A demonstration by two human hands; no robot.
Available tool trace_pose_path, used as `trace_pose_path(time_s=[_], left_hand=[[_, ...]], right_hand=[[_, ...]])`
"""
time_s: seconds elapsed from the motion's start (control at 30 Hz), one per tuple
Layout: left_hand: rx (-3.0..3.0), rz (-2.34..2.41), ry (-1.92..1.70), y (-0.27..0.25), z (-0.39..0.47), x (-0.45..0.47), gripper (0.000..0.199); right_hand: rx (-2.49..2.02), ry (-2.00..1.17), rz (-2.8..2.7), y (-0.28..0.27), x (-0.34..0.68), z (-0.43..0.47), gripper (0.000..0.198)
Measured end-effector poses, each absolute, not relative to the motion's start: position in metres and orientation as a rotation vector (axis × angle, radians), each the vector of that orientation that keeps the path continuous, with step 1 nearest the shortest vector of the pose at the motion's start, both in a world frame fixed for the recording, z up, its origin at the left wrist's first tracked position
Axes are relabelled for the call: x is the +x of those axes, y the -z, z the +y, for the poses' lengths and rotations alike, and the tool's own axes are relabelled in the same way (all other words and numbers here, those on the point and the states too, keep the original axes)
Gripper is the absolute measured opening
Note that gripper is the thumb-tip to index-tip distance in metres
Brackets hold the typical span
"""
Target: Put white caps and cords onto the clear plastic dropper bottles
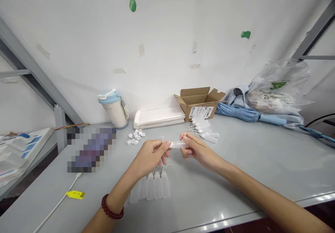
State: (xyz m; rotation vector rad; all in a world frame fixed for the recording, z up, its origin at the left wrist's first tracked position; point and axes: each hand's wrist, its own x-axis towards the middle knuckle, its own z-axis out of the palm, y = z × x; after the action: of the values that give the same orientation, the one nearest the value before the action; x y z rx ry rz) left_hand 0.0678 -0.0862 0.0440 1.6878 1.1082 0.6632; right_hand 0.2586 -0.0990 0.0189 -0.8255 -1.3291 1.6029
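Level between my two hands is a small translucent plastic bottle (179,144). My left hand (154,152) pinches its white cap end between thumb and finger. The bottle's other end is gripped by my right hand (193,145). Below my left hand, several similar bottles (157,187) lie side by side on the table, with thin white strings at their tops; my left forearm partly covers the row. More bottles (205,130) with strings lie in a pile past my right hand. Several loose white caps (136,136) are scattered beyond my left hand.
An open cardboard box (200,102) and a stack of white trays (159,117) stand along the wall. A tumbler (113,111) and a blurred-out device (91,151) with a cable are on the left. A folded blue umbrella (240,112) and a plastic bag (280,90) lie at the right.
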Motion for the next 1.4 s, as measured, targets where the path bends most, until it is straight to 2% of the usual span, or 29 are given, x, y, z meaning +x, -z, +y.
trace_pose_path(time_s=[0.3,0.43,0.53,0.7,0.8,0.97,1.2,1.3,1.4], left_hand=[[1.728,1.058,-0.696,-0.047,-0.089,0.068,0.027],[1.702,1.061,-0.725,-0.048,-0.090,0.069,0.024],[1.685,1.068,-0.750,-0.046,-0.090,0.069,0.025],[1.641,1.075,-0.732,-0.044,-0.089,0.070,0.032],[1.626,1.035,-0.744,-0.046,-0.090,0.070,0.032],[1.572,1.004,-0.785,-0.048,-0.090,0.070,0.022],[1.462,0.989,-0.711,-0.041,-0.088,0.069,0.039],[1.471,0.979,-0.699,-0.042,-0.089,0.069,0.036],[1.501,1.023,-0.728,-0.042,-0.090,0.070,0.027]], right_hand=[[-0.834,-1.611,-1.323,-0.015,0.257,-0.099,0.028],[-0.892,-1.504,-1.426,-0.016,0.258,-0.100,0.028],[-1.021,-1.215,-1.669,-0.013,0.259,-0.100,0.028],[-0.998,-0.513,-1.999,-0.002,0.260,-0.099,0.022],[-0.930,-0.322,-2.038,-0.001,0.260,-0.100,0.021],[-1.063,-0.475,-1.990,-0.007,0.258,-0.102,0.024],[-1.042,-0.438,-1.997,-0.007,0.258,-0.102,0.024],[-1.034,-0.463,-2.009,-0.008,0.258,-0.104,0.026],[-1.086,-0.620,-1.998,-0.011,0.258,-0.105,0.030]])
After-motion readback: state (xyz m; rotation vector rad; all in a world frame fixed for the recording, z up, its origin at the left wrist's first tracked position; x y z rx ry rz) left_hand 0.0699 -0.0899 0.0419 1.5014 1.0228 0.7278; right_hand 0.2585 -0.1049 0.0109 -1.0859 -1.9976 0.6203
